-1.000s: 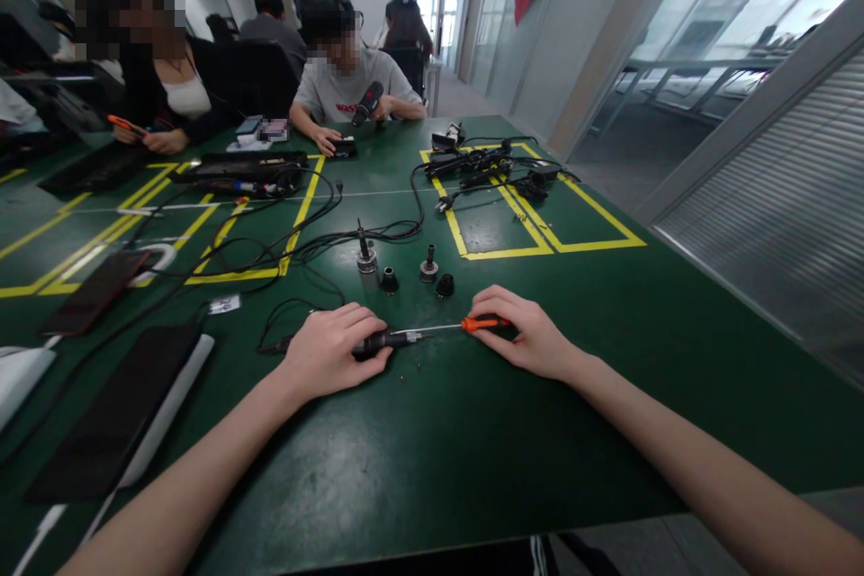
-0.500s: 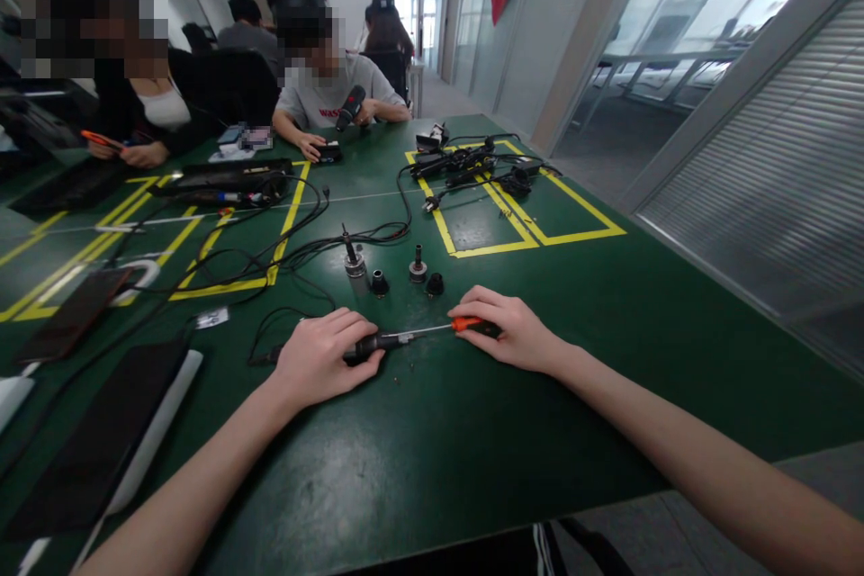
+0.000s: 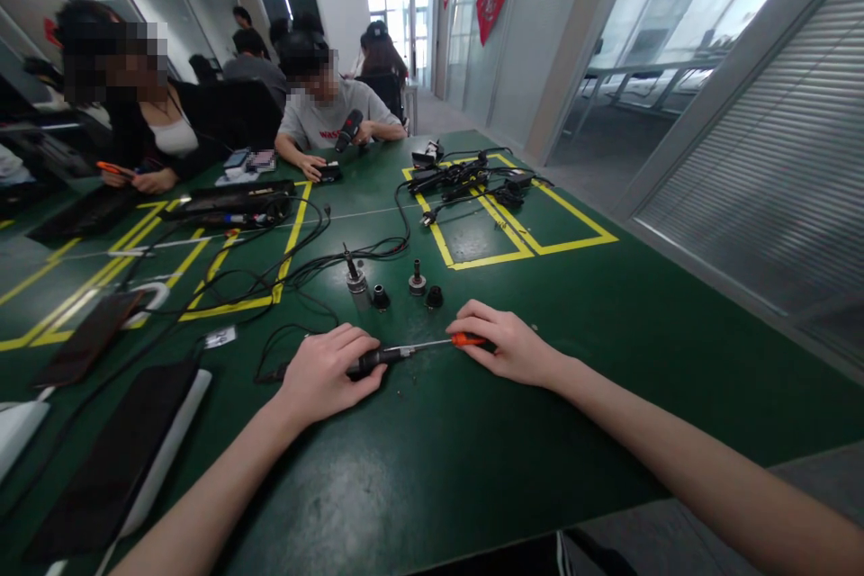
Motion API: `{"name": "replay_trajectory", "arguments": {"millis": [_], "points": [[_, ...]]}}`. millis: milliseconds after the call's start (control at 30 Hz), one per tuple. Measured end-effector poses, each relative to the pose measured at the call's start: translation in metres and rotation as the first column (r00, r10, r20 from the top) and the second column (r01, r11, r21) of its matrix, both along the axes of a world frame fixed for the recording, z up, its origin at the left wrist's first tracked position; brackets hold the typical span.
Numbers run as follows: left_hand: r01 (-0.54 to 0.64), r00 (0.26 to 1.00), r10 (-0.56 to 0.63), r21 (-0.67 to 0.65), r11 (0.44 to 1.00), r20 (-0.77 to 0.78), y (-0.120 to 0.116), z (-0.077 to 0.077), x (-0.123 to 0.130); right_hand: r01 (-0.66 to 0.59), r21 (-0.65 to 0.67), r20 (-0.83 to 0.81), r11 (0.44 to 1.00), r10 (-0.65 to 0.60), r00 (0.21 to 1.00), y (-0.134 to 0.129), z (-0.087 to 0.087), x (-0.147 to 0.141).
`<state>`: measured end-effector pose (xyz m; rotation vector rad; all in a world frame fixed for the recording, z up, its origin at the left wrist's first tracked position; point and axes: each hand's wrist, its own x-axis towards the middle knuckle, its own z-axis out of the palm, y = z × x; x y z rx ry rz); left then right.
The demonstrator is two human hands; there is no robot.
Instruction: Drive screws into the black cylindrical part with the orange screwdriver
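My left hand (image 3: 332, 369) is wrapped round a black cylindrical tool body (image 3: 370, 361) with a cord at its rear, lying low over the green table. My right hand (image 3: 506, 346) grips the orange handle of a screwdriver (image 3: 467, 339). The screwdriver's thin metal shaft points left, its tip at the open front end of the tool body; whether it sits inside a screw there is too small to tell. Just beyond my hands stand a metal cylinder with a thin spindle (image 3: 357, 282), a black cone-shaped cap (image 3: 381, 297), a metal disc with a post (image 3: 417, 282) and another black cap (image 3: 434, 296).
Black cables (image 3: 317, 254) run across the table (image 3: 513, 468). A heap of black cords and adapters (image 3: 452, 178) lies within yellow tape at the back. Dark flat slabs (image 3: 114, 459) lie at left. Across the table, one person (image 3: 341, 112) holds a drill; another (image 3: 168, 139) holds an orange tool.
The view has tilted up slightly, so everything sits a little lower. Both hands keep their grips; the orange handle looks slightly turned in my right fingers.
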<state>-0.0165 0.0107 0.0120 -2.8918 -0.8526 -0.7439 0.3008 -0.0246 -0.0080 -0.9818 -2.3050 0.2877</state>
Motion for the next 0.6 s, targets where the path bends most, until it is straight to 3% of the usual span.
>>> {"name": "replay_trajectory", "arguments": {"millis": [133,333,400,600], "points": [[0.012,1.000,-0.012,0.007,1.000,0.006,-0.0017,-0.0001,0.0000,-0.037,-0.024,0.011,0.999,0.037,0.999,0.0026,0.0005,-0.0012],[0.024,1.000,-0.024,0.008,1.000,0.017,-0.0028,-0.0001,0.0000,-0.067,0.093,-0.011,0.993,0.068,0.998,0.0023,-0.0040,-0.0002],[0.022,1.000,-0.022,0.014,1.000,0.016,-0.0033,-0.0003,0.0002,-0.025,0.106,0.004,0.994,0.025,1.000,0.0000,-0.0064,-0.0006],[0.002,1.000,-0.002,-0.017,1.000,-0.004,-0.0029,-0.0011,0.0024,0.006,-0.036,0.042,0.999,-0.004,0.999,-0.0016,-0.0013,-0.0046]]}}
